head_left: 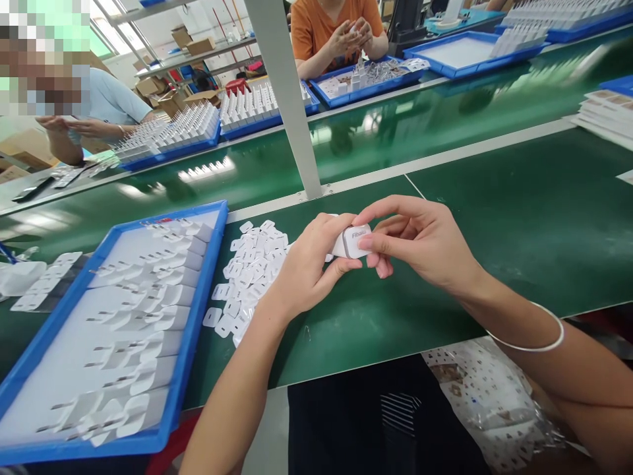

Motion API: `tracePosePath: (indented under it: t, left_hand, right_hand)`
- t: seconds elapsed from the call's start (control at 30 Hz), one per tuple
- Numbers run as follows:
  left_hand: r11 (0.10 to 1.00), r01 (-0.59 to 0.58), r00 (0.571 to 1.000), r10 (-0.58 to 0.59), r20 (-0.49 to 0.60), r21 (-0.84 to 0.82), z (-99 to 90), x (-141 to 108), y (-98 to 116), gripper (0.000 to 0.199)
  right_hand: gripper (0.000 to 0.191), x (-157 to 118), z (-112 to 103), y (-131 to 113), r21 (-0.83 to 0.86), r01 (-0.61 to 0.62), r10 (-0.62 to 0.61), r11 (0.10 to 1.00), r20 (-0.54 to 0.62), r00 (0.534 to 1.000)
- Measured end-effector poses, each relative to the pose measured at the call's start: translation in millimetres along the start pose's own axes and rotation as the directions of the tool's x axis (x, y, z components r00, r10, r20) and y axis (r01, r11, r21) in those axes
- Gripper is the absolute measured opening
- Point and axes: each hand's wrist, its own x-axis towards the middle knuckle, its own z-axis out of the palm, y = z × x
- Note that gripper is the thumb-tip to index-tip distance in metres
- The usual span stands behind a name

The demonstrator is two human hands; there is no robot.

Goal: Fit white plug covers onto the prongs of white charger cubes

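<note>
Above the green bench, my left hand (316,257) is closed around a white plug charger (341,245), whose far part is hidden by the fingers. A white end cap (357,241) with grey lettering faces me on the charger, set off by a grey band. My right hand (415,237) pinches this cap at its right side between thumb and fingers. Just left of my left hand lies a loose pile of small white caps (254,264), partly covered by my forearm.
A blue tray (198,316) with rows of white chargers, prongs showing, stands at the left. A grey post (291,99) rises behind my hands. Across the green conveyor belt (376,122), two people handle small parts beside more blue trays. White stacked sheets (606,115) lie far right.
</note>
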Motion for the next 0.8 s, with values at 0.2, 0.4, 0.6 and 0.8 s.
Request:
tracePosePath:
  t: [0.2, 0.4, 0.6, 0.8]
  left_hand:
    - [1.0, 0.02, 1.0, -0.02, 0.013, -0.012, 0.4, 0.0, 1.8, 0.041]
    - [0.998, 0.057, 0.998, -0.057, 0.021, -0.014, 2.6, -1.9, 0.7, 0.041]
    - [0.999, 0.026, 0.999, -0.025, 0.02, -0.028, 3.9, -2.2, -1.5, 0.04]
    - [0.993, 0.079, 0.997, -0.079, -0.001, -0.091, 8.4, -2.5, 0.1, 0.042]
  right_hand:
    - [0.03, -0.2, -1.0, -3.0, 0.005, -0.031, 0.031, 0.999, -0.004, 1.0]
    - [0.031, 0.4, -1.4, -2.2, -0.028, -0.043, 0.043, 0.999, -0.004, 0.999]
    - [0.027, -0.8, -0.7, -2.6, -0.072, -0.009, 0.009, 0.997, -0.01, 1.0]
    - [0.03, -0.8, -0.6, 0.5, -0.142, 0.021, -0.024, 0.99, -0.024, 0.999]
